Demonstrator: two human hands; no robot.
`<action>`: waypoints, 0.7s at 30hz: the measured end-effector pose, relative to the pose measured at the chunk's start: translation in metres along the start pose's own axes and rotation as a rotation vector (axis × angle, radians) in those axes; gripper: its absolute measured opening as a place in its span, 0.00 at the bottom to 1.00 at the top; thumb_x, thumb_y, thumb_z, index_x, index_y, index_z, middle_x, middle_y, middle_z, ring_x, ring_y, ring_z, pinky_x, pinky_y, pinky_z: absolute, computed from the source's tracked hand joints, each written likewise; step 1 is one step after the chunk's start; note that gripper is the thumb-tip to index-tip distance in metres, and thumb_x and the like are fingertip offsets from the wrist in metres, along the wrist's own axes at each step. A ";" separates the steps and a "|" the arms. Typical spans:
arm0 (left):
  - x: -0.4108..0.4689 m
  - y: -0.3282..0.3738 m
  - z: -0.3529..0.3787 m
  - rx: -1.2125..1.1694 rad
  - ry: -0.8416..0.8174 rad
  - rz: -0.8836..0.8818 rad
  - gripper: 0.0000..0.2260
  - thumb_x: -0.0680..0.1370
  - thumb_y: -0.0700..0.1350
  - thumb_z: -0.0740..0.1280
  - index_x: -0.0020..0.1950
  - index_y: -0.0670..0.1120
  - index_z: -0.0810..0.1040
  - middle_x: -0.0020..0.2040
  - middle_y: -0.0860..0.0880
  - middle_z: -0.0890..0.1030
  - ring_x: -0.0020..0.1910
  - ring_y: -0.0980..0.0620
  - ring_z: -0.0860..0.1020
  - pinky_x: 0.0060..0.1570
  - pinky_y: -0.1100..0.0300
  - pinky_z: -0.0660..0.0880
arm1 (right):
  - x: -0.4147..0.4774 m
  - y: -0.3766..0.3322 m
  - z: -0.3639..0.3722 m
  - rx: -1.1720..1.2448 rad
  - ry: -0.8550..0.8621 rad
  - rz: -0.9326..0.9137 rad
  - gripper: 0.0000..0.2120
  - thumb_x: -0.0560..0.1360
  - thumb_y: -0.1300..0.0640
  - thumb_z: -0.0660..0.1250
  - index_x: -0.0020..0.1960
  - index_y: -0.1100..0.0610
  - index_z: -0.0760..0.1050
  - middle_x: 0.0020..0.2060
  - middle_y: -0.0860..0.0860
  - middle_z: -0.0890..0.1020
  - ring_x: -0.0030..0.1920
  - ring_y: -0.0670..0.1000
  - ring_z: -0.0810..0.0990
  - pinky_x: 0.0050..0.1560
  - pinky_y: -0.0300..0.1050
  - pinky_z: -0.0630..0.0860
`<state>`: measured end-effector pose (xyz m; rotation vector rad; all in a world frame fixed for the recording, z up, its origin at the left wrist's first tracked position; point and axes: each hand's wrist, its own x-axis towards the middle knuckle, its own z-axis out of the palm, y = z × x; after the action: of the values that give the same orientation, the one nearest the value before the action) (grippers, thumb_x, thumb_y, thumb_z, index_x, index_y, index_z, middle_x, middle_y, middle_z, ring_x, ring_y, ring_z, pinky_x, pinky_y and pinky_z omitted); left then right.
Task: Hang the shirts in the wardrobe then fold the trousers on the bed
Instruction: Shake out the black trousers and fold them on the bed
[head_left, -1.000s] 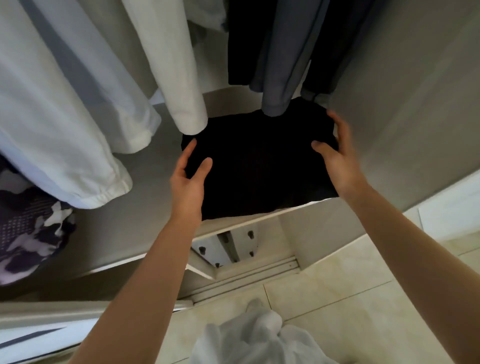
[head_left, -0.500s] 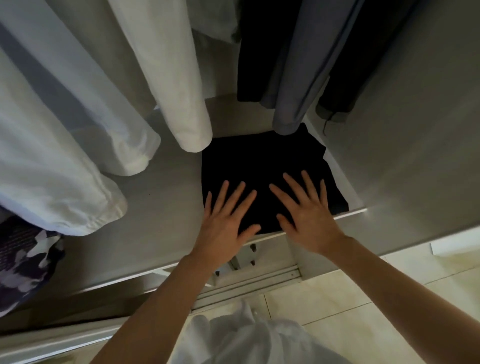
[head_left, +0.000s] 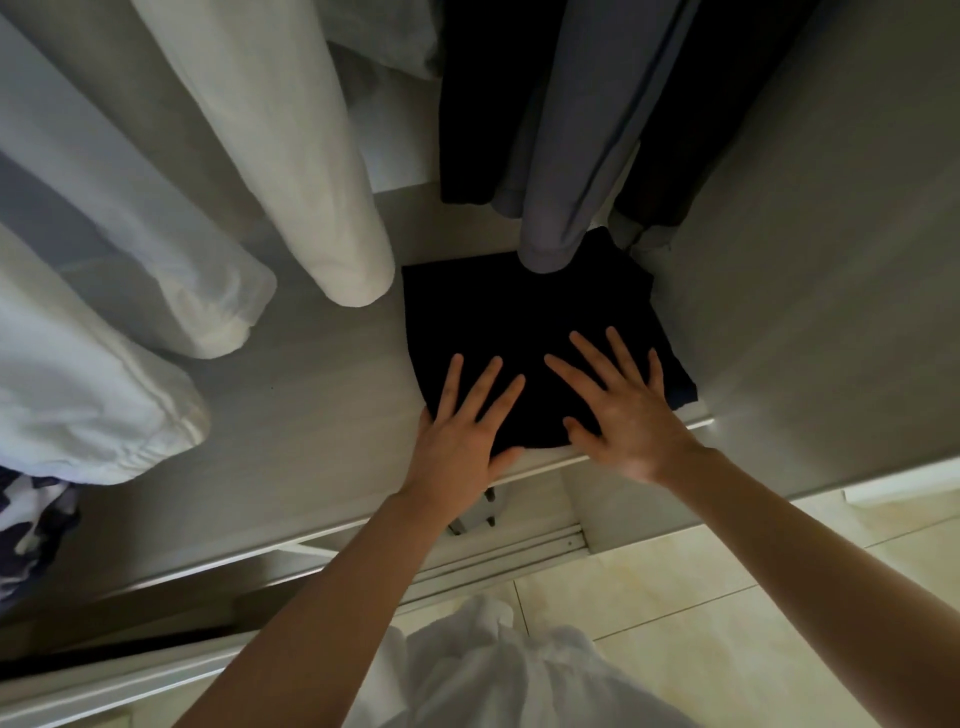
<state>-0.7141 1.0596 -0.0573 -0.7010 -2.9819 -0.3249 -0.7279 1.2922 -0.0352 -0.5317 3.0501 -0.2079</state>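
Note:
A folded black garment (head_left: 514, 306) lies flat on the grey wardrobe shelf (head_left: 311, 415), pushed against the right wall. My left hand (head_left: 462, 431) rests on its near left part with fingers spread and straight. My right hand (head_left: 623, 405) presses on its near right part, fingers also spread flat. Above hang white and pale shirts (head_left: 291, 156) on the left and dark and grey garments (head_left: 561, 130) on the right; the grey one's hem hides the far edge of the folded garment.
The wardrobe's right wall (head_left: 805, 312) stands close beside the folded garment. A patterned dark and white cloth (head_left: 31, 519) shows at the far left. Below lie the sliding door track (head_left: 519, 551), beige floor tiles (head_left: 701, 623) and my white clothing (head_left: 493, 675).
My hands moved from the garment's sides onto its top and now lie flat there. The view has dipped closer to the shelf.

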 end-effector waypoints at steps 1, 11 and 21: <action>0.002 0.004 0.001 0.005 0.002 0.006 0.34 0.76 0.63 0.64 0.79 0.54 0.58 0.80 0.49 0.57 0.79 0.38 0.50 0.58 0.36 0.75 | -0.003 0.003 -0.001 0.001 0.000 0.008 0.34 0.73 0.37 0.51 0.77 0.40 0.50 0.79 0.48 0.50 0.78 0.60 0.44 0.70 0.73 0.48; -0.006 0.019 0.007 0.085 -0.009 -0.040 0.34 0.76 0.66 0.58 0.79 0.56 0.55 0.81 0.50 0.55 0.79 0.39 0.50 0.61 0.34 0.71 | -0.017 0.008 -0.001 -0.006 -0.003 0.010 0.33 0.73 0.38 0.52 0.77 0.42 0.54 0.78 0.50 0.54 0.78 0.61 0.47 0.69 0.73 0.52; -0.008 0.024 0.005 0.144 -0.003 -0.047 0.33 0.76 0.64 0.59 0.79 0.56 0.58 0.80 0.50 0.58 0.79 0.39 0.53 0.66 0.25 0.53 | -0.019 0.003 -0.005 0.030 0.017 0.017 0.33 0.72 0.40 0.54 0.77 0.44 0.57 0.78 0.51 0.57 0.78 0.62 0.48 0.70 0.72 0.50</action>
<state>-0.6961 1.0787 -0.0586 -0.6171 -2.9903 -0.1102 -0.7109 1.3023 -0.0303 -0.5051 3.0612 -0.2583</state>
